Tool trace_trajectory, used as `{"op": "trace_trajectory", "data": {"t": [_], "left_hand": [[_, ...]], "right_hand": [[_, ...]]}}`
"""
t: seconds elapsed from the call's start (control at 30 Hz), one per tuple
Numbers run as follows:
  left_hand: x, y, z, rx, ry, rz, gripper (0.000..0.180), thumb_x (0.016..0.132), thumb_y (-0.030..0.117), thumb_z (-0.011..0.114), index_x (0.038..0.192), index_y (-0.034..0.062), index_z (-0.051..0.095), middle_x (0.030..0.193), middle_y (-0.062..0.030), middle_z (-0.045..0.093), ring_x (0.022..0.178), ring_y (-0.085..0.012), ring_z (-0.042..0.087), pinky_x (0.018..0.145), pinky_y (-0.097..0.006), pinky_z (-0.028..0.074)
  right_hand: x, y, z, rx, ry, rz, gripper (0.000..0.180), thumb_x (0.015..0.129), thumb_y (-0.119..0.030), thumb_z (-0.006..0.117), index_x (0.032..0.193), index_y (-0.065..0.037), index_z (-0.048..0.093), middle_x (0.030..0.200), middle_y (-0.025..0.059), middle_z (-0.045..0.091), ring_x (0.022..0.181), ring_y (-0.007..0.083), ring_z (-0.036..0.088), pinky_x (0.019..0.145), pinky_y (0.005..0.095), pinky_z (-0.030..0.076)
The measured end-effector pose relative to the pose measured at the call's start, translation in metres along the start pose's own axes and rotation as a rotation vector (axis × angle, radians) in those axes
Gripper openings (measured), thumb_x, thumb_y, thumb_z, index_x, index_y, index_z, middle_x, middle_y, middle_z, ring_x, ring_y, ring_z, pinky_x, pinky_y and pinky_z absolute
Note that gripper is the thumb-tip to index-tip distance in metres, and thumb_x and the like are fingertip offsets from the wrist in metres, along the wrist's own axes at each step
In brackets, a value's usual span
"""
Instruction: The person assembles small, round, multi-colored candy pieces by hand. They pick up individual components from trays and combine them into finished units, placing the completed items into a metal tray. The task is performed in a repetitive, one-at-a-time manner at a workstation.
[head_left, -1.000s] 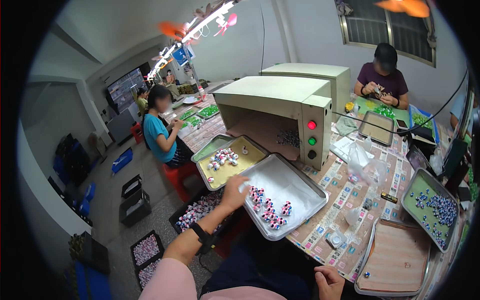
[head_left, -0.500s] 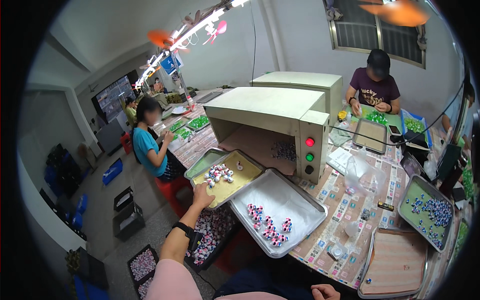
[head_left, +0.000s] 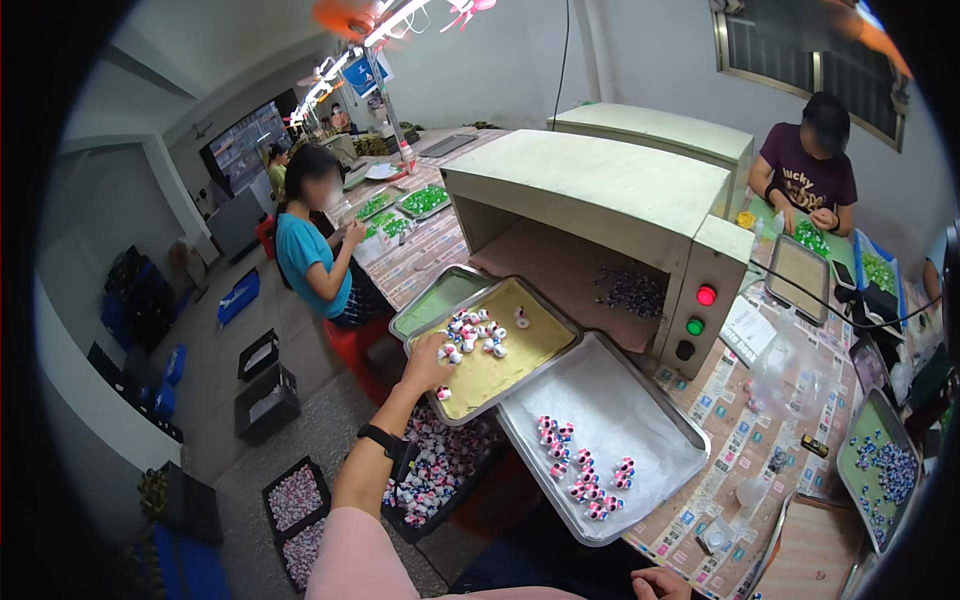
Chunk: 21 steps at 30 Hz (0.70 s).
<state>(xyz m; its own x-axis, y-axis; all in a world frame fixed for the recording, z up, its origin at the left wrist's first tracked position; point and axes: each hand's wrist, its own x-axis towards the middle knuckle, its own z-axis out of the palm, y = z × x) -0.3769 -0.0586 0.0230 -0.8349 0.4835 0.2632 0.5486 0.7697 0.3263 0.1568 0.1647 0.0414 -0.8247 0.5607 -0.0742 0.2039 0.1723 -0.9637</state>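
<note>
My left hand [head_left: 428, 364] reaches over the near left rim of a yellow-lined metal tray [head_left: 510, 372]. Its fingers are bent but apart, touching the edge of a loose heap of small white, pink and blue painted figures [head_left: 494, 348]; no piece shows clearly within its grasp. One figure [head_left: 521, 318] lies alone near the tray's far side. Beside it, a white-lined tray [head_left: 625, 400] carries clusters of pink, white and black figures [head_left: 590, 492]. Low at the picture's edge is my right hand [head_left: 660, 583], fingers curled; whatever they may hold is hidden.
Behind the trays stands a cream box-shaped machine [head_left: 590, 170] with dark pieces inside its opening. A crate of figures [head_left: 440, 475] sits below my left forearm. On the right are a plastic bag [head_left: 790, 370] and a green tray of blue pieces [head_left: 868, 435]. Two co-workers sit across the table.
My left hand has moved from the yellow tray's rim inward to the heap of figures. The view has shifted, so the trays appear farther right. My right hand stays low.
</note>
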Motion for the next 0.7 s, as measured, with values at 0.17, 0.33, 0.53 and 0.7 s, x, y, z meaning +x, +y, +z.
{"op": "trace_trajectory", "data": {"t": [0.17,0.33,0.53,0.7], "left_hand": [[0.002,0.009,-0.004,0.065,-0.015,0.086,0.045,0.066,0.015,0.077,0.107,0.0098,0.06,0.109,-0.0128,0.054,0.113,-0.0341,0.047,0.098,-0.042,0.04],[0.007,0.002,-0.004,0.015,0.046,0.159,0.039,0.066,0.013,0.078,0.102,0.0106,0.062,0.106,-0.0112,0.052,0.108,-0.032,0.047,0.095,-0.042,0.042],[0.006,0.007,-0.006,0.0,0.023,0.247,0.038,0.068,0.01,0.076,0.104,0.012,0.065,0.107,-0.0102,0.052,0.106,-0.0302,0.047,0.093,-0.04,0.042],[0.008,0.005,-0.005,-0.029,0.034,0.326,0.034,0.068,0.007,0.074,0.101,0.0089,0.065,0.099,-0.0086,0.057,0.102,-0.0296,0.05,0.091,-0.04,0.042]], "right_hand": [[0.013,-0.019,0.01,-0.05,-0.026,-0.016,0.013,0.086,-0.003,0.063,0.097,0.002,0.068,0.093,0.0123,0.069,0.088,0.0215,0.065,0.08,0.031,0.05],[0.015,-0.025,0.023,-0.051,-0.022,-0.004,0.013,0.086,-0.002,0.063,0.097,0.002,0.068,0.093,0.0131,0.068,0.088,0.0234,0.064,0.08,0.0313,0.05],[0.013,-0.036,0.034,-0.081,-0.026,0.016,0.013,0.085,-0.001,0.063,0.096,0.002,0.068,0.092,0.0141,0.067,0.086,0.0246,0.064,0.078,0.0311,0.05],[0.011,-0.042,0.041,-0.081,-0.016,0.005,0.012,0.084,-0.001,0.063,0.096,0.002,0.068,0.092,0.0141,0.067,0.085,0.0249,0.064,0.076,0.0312,0.05]]}}
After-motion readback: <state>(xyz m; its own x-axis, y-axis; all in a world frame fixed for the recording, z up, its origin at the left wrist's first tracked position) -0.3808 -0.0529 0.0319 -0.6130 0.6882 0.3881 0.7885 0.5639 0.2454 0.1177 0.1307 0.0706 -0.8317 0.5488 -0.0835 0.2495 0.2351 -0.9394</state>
